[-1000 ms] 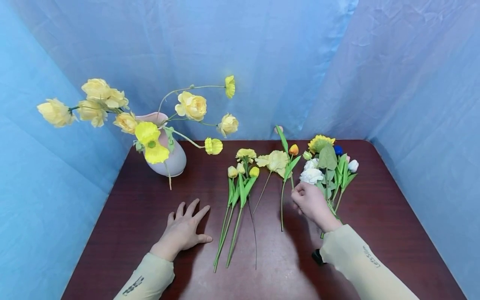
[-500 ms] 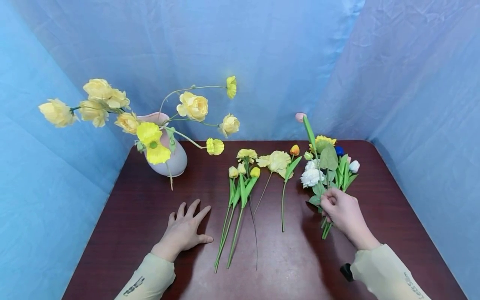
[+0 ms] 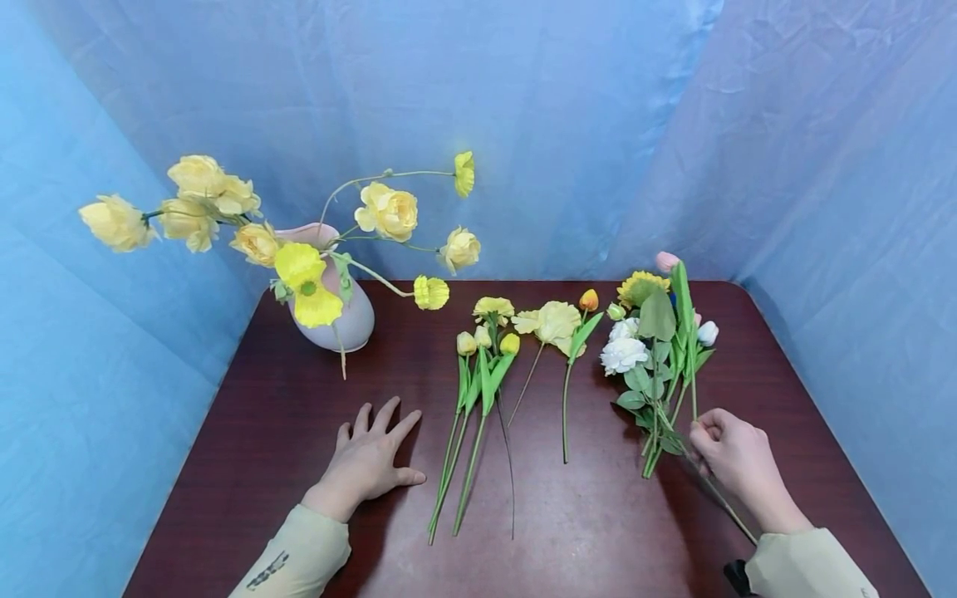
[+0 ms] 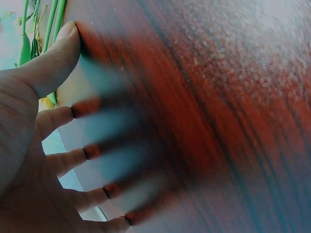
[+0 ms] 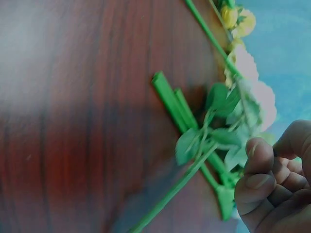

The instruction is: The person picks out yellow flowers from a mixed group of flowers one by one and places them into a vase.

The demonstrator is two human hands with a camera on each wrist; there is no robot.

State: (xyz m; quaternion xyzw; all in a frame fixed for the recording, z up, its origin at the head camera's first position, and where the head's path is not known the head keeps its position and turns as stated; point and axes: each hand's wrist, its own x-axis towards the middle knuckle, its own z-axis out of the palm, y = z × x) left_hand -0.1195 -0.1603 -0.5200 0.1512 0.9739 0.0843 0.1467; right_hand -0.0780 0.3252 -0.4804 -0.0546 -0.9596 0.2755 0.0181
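My right hand [image 3: 736, 465] pinches the lower stem of a pink tulip [image 3: 668, 262] at the right side of the table. Its long green leaf and bud overlap a bunch of flowers with white blooms [image 3: 624, 355], a sunflower [image 3: 641, 286] and a white tulip [image 3: 706, 333]. In the right wrist view the thumb and curled fingers [image 5: 257, 182] are close beside the bunch's green stems [image 5: 177, 109]. My left hand [image 3: 366, 459] rests on the table with its fingers spread, holding nothing. Nearest to it are yellow tulips [image 3: 482, 390] lying to its right.
A pale vase [image 3: 347, 320] with yellow flowers [image 3: 387, 212] stands at the back left, its stems reaching out sideways. An orange tulip [image 3: 588, 301] and a pale yellow flower [image 3: 553, 324] lie mid-table. Blue curtains [image 3: 523, 141] surround the dark wooden table [image 3: 568, 531].
My right hand has carried the pink tulip from beside the orange tulip rightward, over onto the bunch, and the bud has come down. The left hand has stayed in place.
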